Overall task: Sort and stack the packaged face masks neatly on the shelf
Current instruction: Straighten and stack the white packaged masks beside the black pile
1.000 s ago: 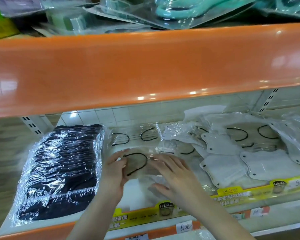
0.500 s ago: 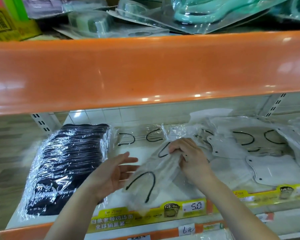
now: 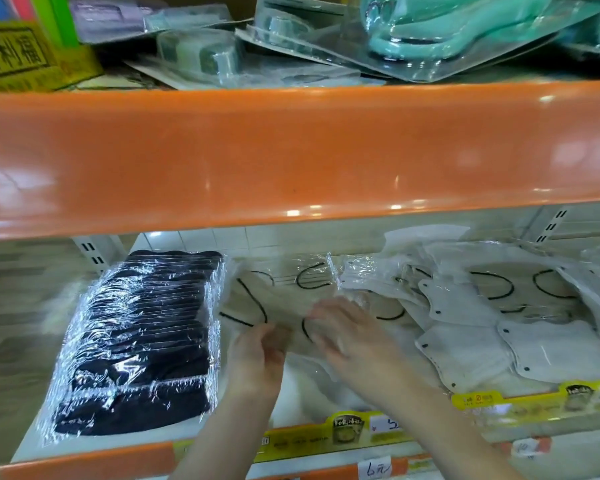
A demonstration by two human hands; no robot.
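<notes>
A beige packaged mask [image 3: 284, 306] with black ear loops lies flat in the middle of the lower shelf, on top of another beige pack [image 3: 291, 277]. My left hand [image 3: 257, 362] touches its near edge with the fingers curled at the wrapper. My right hand [image 3: 350, 337] lies flat on its right part, fingers spread. Both hands are blurred. A neat stack of black packaged masks [image 3: 142, 337] stands to the left. Loose grey-white packaged masks [image 3: 464, 313] lie in a jumble to the right.
The orange edge of the upper shelf [image 3: 291, 150] hangs low over the work area. Blister packs with mint-green items [image 3: 430, 32] lie on that upper shelf. Yellow price strips [image 3: 343, 433] run along the lower shelf's front lip [image 3: 84, 460].
The beige mask pack that my right hand held up at an angle now lies flat on the shelf. Both hands have come down onto it. The camera has moved closer.
</notes>
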